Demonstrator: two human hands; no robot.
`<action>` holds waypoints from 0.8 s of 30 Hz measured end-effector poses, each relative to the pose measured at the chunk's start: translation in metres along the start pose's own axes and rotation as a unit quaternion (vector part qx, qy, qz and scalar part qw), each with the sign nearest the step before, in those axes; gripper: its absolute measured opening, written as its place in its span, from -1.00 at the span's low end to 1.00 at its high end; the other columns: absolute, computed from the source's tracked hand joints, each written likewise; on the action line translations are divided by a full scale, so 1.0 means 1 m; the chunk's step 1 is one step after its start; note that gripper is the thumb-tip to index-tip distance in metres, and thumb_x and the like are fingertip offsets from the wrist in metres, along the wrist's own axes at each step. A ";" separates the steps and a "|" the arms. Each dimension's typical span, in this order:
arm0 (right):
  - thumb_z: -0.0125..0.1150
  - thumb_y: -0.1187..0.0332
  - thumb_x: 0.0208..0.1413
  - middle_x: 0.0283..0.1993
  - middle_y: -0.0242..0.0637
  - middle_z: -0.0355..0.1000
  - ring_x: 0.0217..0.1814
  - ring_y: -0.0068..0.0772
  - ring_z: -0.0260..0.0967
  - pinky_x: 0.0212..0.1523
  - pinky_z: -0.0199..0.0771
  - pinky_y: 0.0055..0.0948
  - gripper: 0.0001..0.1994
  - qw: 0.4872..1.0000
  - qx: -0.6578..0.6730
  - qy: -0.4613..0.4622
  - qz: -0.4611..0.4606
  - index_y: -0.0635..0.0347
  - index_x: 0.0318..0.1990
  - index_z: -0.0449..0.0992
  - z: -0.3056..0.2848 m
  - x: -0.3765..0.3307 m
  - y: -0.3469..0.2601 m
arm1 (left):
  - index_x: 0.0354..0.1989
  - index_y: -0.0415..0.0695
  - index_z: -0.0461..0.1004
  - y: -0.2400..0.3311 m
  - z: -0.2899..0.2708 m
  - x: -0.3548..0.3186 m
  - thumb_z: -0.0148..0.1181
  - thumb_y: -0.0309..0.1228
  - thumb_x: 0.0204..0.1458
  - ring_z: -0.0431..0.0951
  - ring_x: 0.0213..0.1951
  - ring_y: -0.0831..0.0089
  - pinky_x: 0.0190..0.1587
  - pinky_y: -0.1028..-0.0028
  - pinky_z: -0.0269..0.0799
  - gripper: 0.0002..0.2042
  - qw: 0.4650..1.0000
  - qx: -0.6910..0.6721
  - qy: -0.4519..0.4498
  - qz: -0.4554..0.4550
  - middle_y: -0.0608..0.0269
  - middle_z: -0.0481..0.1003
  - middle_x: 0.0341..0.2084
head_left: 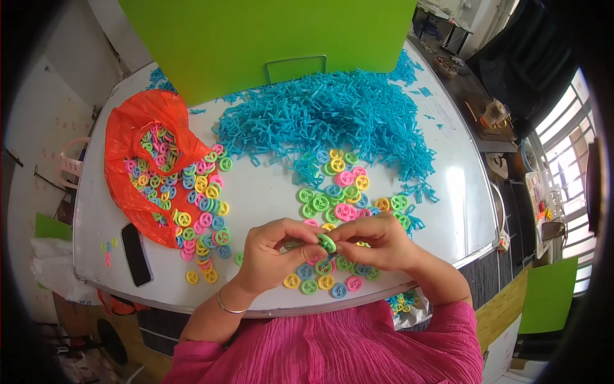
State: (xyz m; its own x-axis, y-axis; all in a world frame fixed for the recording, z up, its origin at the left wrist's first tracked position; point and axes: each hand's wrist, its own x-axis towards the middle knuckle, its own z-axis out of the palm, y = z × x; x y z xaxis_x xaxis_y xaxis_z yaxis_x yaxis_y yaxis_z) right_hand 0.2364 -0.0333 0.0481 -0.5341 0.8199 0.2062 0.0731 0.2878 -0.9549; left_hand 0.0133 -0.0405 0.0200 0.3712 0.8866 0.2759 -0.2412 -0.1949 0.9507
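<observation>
In front of my chest, both hands meet over a small green plastic wheel (327, 242). My left hand (275, 253) pinches its left side between thumb and fingers. From the other side, my right hand (378, 243) closes its thumb and fingertips at the wheel; whether a small part is also between them is hidden. Below and behind my hands lie loose spoked wheels (321, 203) in green, pink, yellow and blue. Farther back spreads a big heap of thin blue plastic pieces (332, 109).
On the left, a red plastic bag (125, 169) spills more coloured wheels onto the white table (262, 185). A black phone (135, 255) lies near the table's left front. Behind the blue heap stands a large green panel (256, 38) with a metal wire handle (295, 59).
</observation>
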 end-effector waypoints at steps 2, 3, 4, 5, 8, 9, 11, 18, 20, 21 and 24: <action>0.20 0.54 0.08 -0.29 -0.20 0.58 -0.29 -0.56 0.54 -0.30 0.54 -0.53 -0.79 1.000 -0.008 -0.025 0.015 0.32 -0.11 0.57 -0.003 0.001 0.000 | -0.23 -0.30 0.46 0.004 0.002 0.001 0.26 -0.72 -0.05 0.59 -0.18 0.38 -0.11 0.46 0.56 -0.79 1.000 0.007 0.014 0.013 0.01 0.55 -0.23; 0.21 0.54 0.08 -0.30 -0.20 0.58 -0.30 -0.56 0.54 -0.30 0.54 -0.55 -0.80 0.999 -0.026 -0.025 0.005 0.33 -0.11 0.57 -0.003 0.002 -0.001 | -0.17 -0.30 0.48 0.013 0.004 0.003 0.26 -0.71 -0.05 0.59 -0.19 0.40 -0.12 0.47 0.56 -0.76 0.999 -0.003 0.027 -0.040 0.04 0.55 -0.24; 0.21 0.54 0.08 -0.32 -0.20 0.58 -0.31 -0.55 0.54 -0.30 0.53 -0.56 -0.80 0.999 -0.043 -0.024 -0.006 0.33 -0.12 0.57 -0.003 0.002 -0.002 | -0.12 -0.29 0.50 0.019 0.005 0.004 0.26 -0.71 -0.05 0.59 -0.20 0.41 -0.14 0.49 0.56 -0.72 0.995 -0.014 0.039 -0.092 0.07 0.55 -0.25; 0.21 0.54 0.08 -0.32 -0.20 0.58 -0.31 -0.55 0.54 -0.30 0.53 -0.56 -0.80 0.999 -0.045 -0.025 -0.006 0.33 -0.12 0.57 -0.002 0.002 -0.002 | -0.12 -0.29 0.50 0.020 0.004 0.005 0.26 -0.71 -0.05 0.59 -0.20 0.41 -0.14 0.49 0.56 -0.72 0.995 -0.015 0.040 -0.091 0.07 0.55 -0.25; 0.22 0.54 0.07 -0.33 -0.21 0.58 -0.34 -0.56 0.54 -0.31 0.53 -0.55 -0.80 0.998 -0.063 -0.021 0.005 0.34 -0.13 0.58 0.000 0.001 -0.003 | -0.05 -0.27 0.52 0.019 0.001 0.007 0.27 -0.70 -0.06 0.59 -0.24 0.44 -0.20 0.55 0.54 -0.66 0.992 0.122 -0.009 -0.002 0.12 0.55 -0.26; 0.25 0.54 0.05 -0.35 -0.25 0.58 -0.35 -0.56 0.53 -0.33 0.52 -0.57 -0.83 0.998 -0.053 -0.003 0.018 0.34 -0.18 0.58 0.001 0.001 -0.004 | -0.02 -0.21 0.52 0.018 0.000 0.007 0.27 -0.69 -0.06 0.59 -0.27 0.44 -0.25 0.54 0.55 -0.63 0.981 0.186 -0.024 0.042 0.14 0.55 -0.27; 0.29 0.53 0.02 -0.37 -0.28 0.58 -0.37 -0.57 0.53 -0.34 0.51 -0.59 -0.85 0.999 -0.043 0.014 0.030 0.34 -0.22 0.59 0.004 0.002 -0.006 | 0.00 -0.16 0.53 0.018 0.000 0.007 0.27 -0.68 -0.07 0.59 -0.30 0.44 -0.29 0.54 0.55 -0.61 0.964 0.250 -0.036 0.086 0.15 0.54 -0.28; 0.30 0.58 -0.06 -0.41 -0.23 0.57 -0.42 -0.48 0.55 -0.38 0.54 -0.55 -0.82 0.988 -0.140 0.040 -0.051 0.32 -0.24 0.59 0.006 0.001 -0.010 | -0.03 -0.19 0.54 0.018 0.004 0.007 0.24 -0.70 -0.06 0.58 -0.29 0.44 -0.30 0.55 0.54 -0.64 0.968 0.236 -0.025 0.079 0.15 0.54 -0.28; 0.30 0.58 -0.06 -0.41 -0.23 0.57 -0.42 -0.48 0.55 -0.38 0.54 -0.55 -0.82 0.988 -0.142 0.040 -0.051 0.32 -0.24 0.60 0.005 0.001 -0.011 | -0.04 -0.20 0.54 0.019 0.003 0.006 0.24 -0.70 -0.04 0.59 -0.28 0.45 -0.28 0.55 0.55 -0.66 0.971 0.228 -0.027 0.062 0.16 0.54 -0.27; 0.30 0.58 -0.06 -0.42 -0.23 0.57 -0.42 -0.48 0.55 -0.39 0.53 -0.54 -0.82 0.990 -0.127 0.037 -0.043 0.32 -0.24 0.60 0.005 0.001 -0.011 | -0.06 -0.23 0.55 0.019 0.003 0.006 0.24 -0.71 -0.04 0.58 -0.26 0.48 -0.28 0.57 0.52 -0.67 0.986 0.164 -0.026 0.018 0.16 0.53 -0.26; 0.30 0.57 -0.04 -0.43 -0.23 0.57 -0.43 -0.49 0.54 -0.41 0.52 -0.54 -0.84 0.993 -0.108 0.023 -0.030 0.32 -0.25 0.60 0.004 0.002 -0.014 | -0.09 -0.25 0.56 0.017 0.001 0.006 0.25 -0.72 -0.05 0.56 -0.25 0.52 -0.27 0.61 0.49 -0.69 0.996 0.075 -0.025 -0.035 0.18 0.53 -0.24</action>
State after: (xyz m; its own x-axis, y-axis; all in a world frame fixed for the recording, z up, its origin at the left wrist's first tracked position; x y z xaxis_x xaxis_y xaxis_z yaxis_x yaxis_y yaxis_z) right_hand 0.2315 -0.0376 0.0607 -0.5035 0.8188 0.2758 0.2242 0.4321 -0.8735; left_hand 0.0119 -0.0392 0.0379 0.4269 0.8793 0.2110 -0.0784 -0.1965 0.9774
